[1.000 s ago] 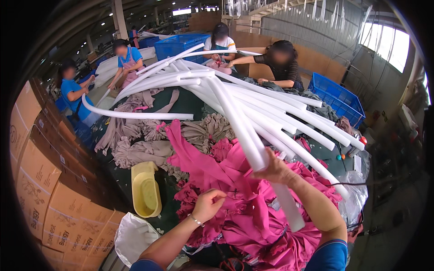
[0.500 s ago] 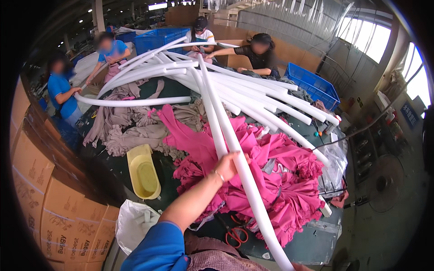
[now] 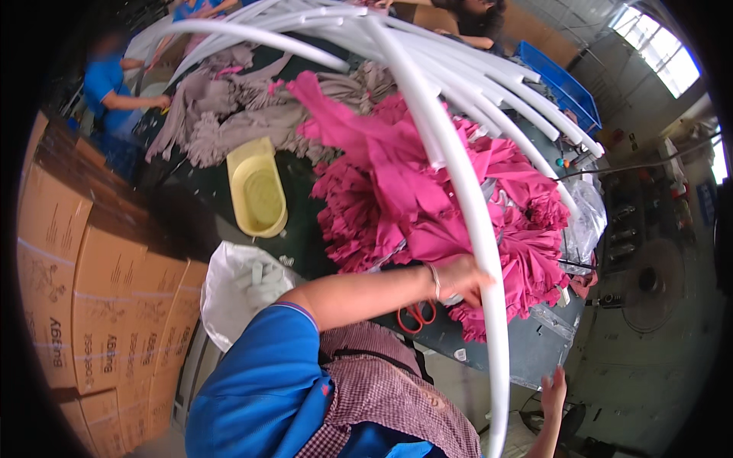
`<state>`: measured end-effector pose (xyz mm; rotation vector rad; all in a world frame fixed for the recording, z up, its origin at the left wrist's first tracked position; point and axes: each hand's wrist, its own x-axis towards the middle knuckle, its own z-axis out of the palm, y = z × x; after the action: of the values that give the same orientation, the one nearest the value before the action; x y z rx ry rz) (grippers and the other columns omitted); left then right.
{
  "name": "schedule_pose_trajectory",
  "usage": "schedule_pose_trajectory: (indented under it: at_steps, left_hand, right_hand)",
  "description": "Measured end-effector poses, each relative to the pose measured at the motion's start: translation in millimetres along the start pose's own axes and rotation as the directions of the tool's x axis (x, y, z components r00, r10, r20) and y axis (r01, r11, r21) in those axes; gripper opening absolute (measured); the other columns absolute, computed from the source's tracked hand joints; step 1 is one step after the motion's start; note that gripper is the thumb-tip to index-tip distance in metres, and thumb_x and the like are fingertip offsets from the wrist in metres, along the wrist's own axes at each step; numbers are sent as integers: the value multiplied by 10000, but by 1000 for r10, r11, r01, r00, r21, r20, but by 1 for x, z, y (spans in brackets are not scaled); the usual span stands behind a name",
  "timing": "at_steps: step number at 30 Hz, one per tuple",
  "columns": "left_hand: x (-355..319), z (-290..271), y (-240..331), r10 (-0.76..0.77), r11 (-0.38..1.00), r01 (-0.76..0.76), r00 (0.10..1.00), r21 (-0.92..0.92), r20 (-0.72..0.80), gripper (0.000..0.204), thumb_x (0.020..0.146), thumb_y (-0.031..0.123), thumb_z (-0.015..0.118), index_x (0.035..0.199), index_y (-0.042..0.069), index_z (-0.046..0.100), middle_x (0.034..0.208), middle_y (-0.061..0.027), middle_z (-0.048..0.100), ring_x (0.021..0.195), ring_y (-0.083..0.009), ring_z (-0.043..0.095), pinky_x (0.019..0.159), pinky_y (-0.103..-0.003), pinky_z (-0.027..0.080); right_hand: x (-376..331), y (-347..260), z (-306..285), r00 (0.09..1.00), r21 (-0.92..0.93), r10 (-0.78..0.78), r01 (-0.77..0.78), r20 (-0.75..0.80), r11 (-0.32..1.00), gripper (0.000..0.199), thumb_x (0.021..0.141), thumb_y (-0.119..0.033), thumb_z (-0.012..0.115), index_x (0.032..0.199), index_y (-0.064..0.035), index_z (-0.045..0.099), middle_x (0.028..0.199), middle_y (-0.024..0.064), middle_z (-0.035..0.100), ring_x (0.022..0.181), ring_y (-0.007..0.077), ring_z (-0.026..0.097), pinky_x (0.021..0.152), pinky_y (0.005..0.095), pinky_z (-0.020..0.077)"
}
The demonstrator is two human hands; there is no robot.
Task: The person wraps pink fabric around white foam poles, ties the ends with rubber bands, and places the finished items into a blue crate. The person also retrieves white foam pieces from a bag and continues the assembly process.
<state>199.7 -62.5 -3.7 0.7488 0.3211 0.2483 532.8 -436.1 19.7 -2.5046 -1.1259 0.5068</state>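
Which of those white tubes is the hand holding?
The left hand grips the nearest white tube, the long one that curves down past the pink cloth to the bottom of the picture; the others fan out behind it.

Stacked brown cardboard boxes line the left side, beside a dark green worktable. Bright daylight comes through windows at the upper right. A blue plastic crate stands beyond the table, a floor fan rests on the grey concrete floor at right
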Motion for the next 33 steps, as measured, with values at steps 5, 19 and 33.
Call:
schedule_pose_trajectory:
  at_steps: [5,19,33]
  left_hand:
    - [-25,78,-104,-140,888,-29,933,459,330,307,767,150,755,999,5,616,876,-72,661,809,-133,610,653,-325,517]
    - [-72,18,-8,655,368,-276,755,888,-37,125,794,112,619,896,59,668,850,-121,658,807,-307,653,750,-400,525]
    - [26,-162,116,835,-204,641,508,740,-210,143,720,135,723,825,86,639,866,-71,617,882,-273,580,762,-382,504]
  right_hand:
    - [93,-289,23,795,814,-526,71,302,576,887,909,-530,599,1536,-85,158,1401,233,461,1276,328,488,1018,437,410]
    - [92,-461,0,298,683,-914,-610,-274,-403,766,935,-256,589,1498,10,143,969,157,510,542,185,575,380,306,535]
    - [137,-384,122,682,721,-674,-615,284,-318,321,971,-363,492,1006,-83,645,724,1,484,573,141,411,479,275,341]
